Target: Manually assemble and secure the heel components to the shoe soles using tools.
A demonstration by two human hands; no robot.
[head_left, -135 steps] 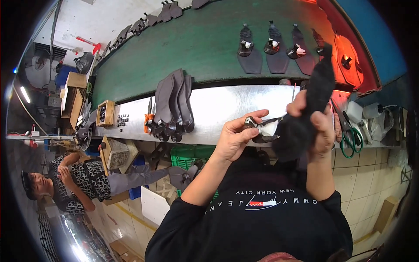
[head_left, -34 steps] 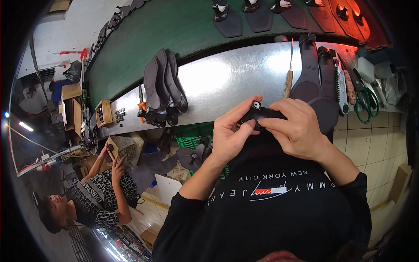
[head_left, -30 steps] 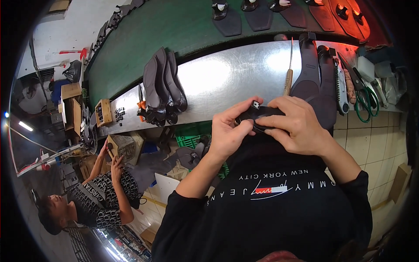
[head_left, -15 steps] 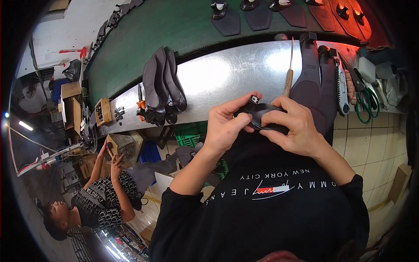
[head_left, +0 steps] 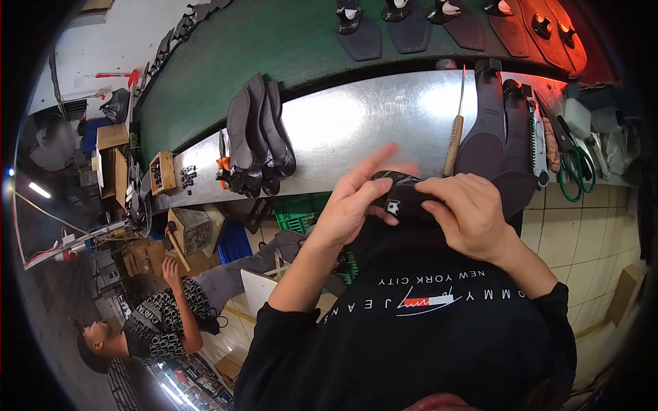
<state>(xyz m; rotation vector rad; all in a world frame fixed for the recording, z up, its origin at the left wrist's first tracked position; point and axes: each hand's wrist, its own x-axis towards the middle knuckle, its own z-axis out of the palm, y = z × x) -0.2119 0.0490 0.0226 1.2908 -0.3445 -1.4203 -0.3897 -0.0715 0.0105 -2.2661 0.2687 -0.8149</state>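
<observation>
In front of my chest is a dark sandal sole (head_left: 410,194) with shiny black strapping and a small white patch at one end. My left hand (head_left: 358,198) grips its left end between thumb and lower fingers; the forefinger stretches upward and is blurred. My right hand (head_left: 469,214) pinches the other end with thumb and fingertips. The lower part of the piece merges with my black shirt, so its outline is unclear. Just beyond my right hand, a wooden-handled awl (head_left: 454,140) lies on the metal bench, beside long dark soles (head_left: 488,116).
The metal bench (head_left: 329,113) borders a green belt (head_left: 226,55) bearing strapped soles (head_left: 410,31). More soles (head_left: 250,130) are piled left, near a wooden box (head_left: 162,173). Right lie a cutter (head_left: 538,147) and green-handled scissors (head_left: 572,161). A co-worker (head_left: 161,318) is at left, near a hammer (head_left: 179,248).
The sole has turned in my hands: its white-patched end has swung from the top down toward me. My left forefinger has lifted off. The co-worker's hand has moved lower, away from the hammer.
</observation>
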